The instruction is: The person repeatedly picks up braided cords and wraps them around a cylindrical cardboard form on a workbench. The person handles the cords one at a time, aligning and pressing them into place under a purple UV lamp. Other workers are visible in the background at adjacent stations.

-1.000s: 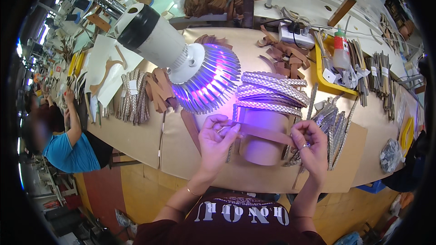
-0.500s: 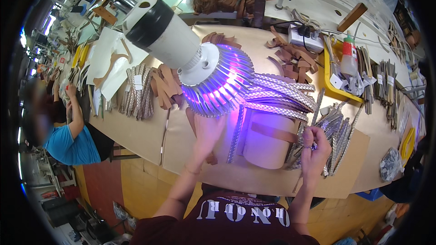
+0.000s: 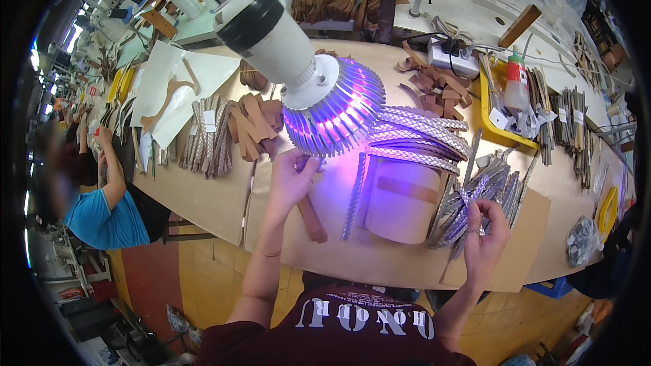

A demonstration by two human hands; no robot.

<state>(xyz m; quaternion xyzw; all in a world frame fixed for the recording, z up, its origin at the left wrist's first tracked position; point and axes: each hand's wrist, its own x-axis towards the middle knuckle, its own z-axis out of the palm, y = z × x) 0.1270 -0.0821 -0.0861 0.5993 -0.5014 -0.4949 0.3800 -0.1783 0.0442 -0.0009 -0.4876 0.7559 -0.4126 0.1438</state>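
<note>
Below the glowing lamp [image 3: 339, 105], my left hand [image 3: 293, 175] is closed with its fingers curled. What it holds, if anything, I cannot make out. A brown leather strip [image 3: 312, 220] lies on the table just beside it. My right hand [image 3: 487, 234] is pinched at the near end of a pile of grey and silver braided straps [image 3: 485, 193]; whatever is between its fingertips is too small to tell. Between the hands stands a pale, rounded block [image 3: 400, 217] with a brown band [image 3: 407, 190] across it. Several silvery braided straps [image 3: 420, 142] lie behind the block, and one single braid [image 3: 354, 196] is at its left.
Bundled braids [image 3: 207, 129] and brown leather strips [image 3: 254, 125] lie left of the lamp. A yellow tray [image 3: 498, 129] with a red-capped bottle [image 3: 517, 85] is at the right. Beyond the leather scraps [image 3: 434, 88] sits a white power strip [image 3: 451, 59]. A person in blue [image 3: 105, 210] works at the left.
My left hand shows more clearly below the lamp, its fingers now curled. My right hand has moved slightly right and nearer to me. The whole view has shifted a little, with the lamp further right.
</note>
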